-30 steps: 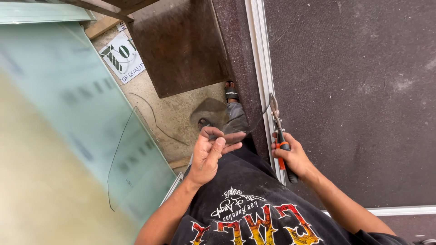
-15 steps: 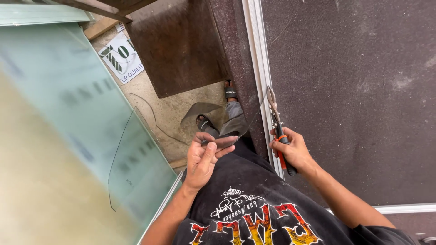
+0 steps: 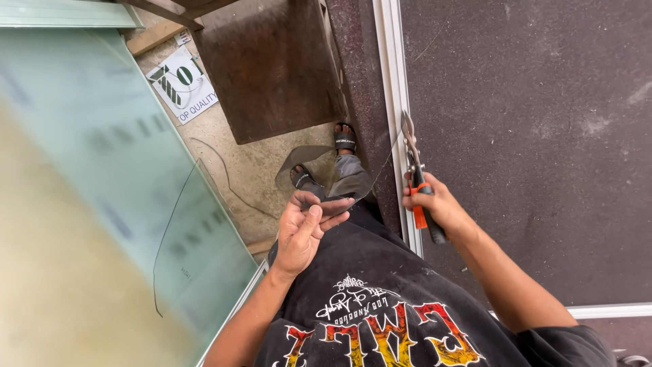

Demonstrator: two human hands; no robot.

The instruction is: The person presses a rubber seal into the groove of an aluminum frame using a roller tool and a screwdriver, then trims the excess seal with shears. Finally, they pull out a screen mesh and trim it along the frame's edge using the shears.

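— Against the pale frame strip (image 3: 392, 102) at the left edge of the dark panel (image 3: 530, 136), the right hand (image 3: 435, 207) is wrapped tight round the orange-and-black handles of the snips (image 3: 415, 178), blades pointing up along the strip. What is the other one doing?

— The left hand (image 3: 302, 231) pinches one end of a thin, curved dark strip (image 3: 339, 187) between thumb and fingers, in front of the person's black shirt (image 3: 380, 319). The strip's far end bows out over the sandalled feet (image 3: 326, 160).

— Where does the trouble lie, then?

— Probably in that light pinch. The strip looks springy; if the fingers slip, it may flick back at the palm or drop onto the bare toes. The snips' blades appear nearly shut, though their tips are hard to read, and a careless swing could score the frame strip.

— And the big frosted glass sheet (image 3: 102, 204) on the left?

— It leans near the left elbow. A jerk that way could knock it, and a thin dark line already curves across its lower part.
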